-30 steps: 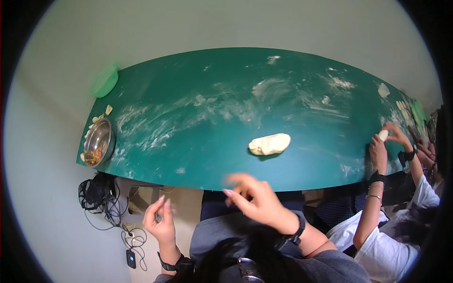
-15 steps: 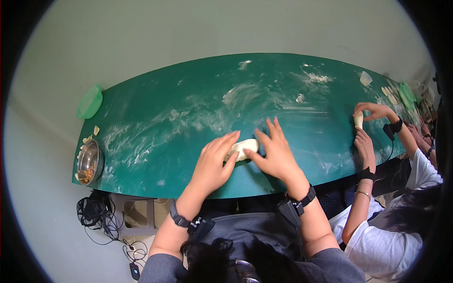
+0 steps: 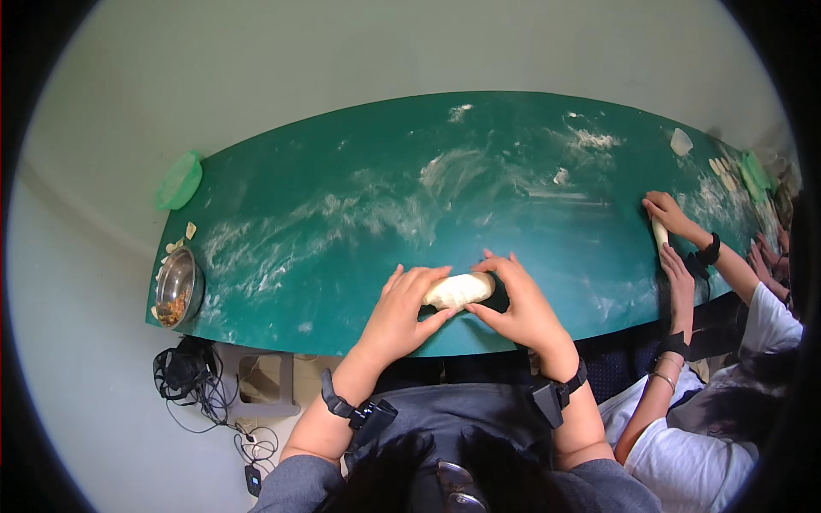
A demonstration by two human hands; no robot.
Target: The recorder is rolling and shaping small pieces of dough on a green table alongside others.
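While I look down through the head camera, my left hand (image 3: 398, 309) and right hand (image 3: 523, 308) curl around the two ends of a pale lump of dough (image 3: 460, 291), gripping it between bent fingers on its far side and thumbs on its near side. The dough lies on the green surface (image 3: 573, 248) close to the edge in front of me, longer from side to side than from front to back. I have a black band with a small box on each wrist. White flour (image 3: 342, 205) is smeared in streaks across the middle. By the left end stands a metal bowl (image 3: 197, 286) with an orange-brown filling (image 3: 174, 309) in it, and small dough pieces (image 3: 190, 230) lie just beside it. A green basket (image 3: 180, 181) sits farther back at the left corner. Over on my right, a co-worker's two hands (image 3: 680, 272) hold a slim roll of dough (image 3: 659, 232). Beyond them are a whitish, translucent flat piece (image 3: 681, 142), some thin dough strips (image 3: 723, 174) and another green container (image 3: 756, 177). Below the left edge, black cables (image 3: 205, 389) hang in a tangle near a grey stool (image 3: 287, 385).
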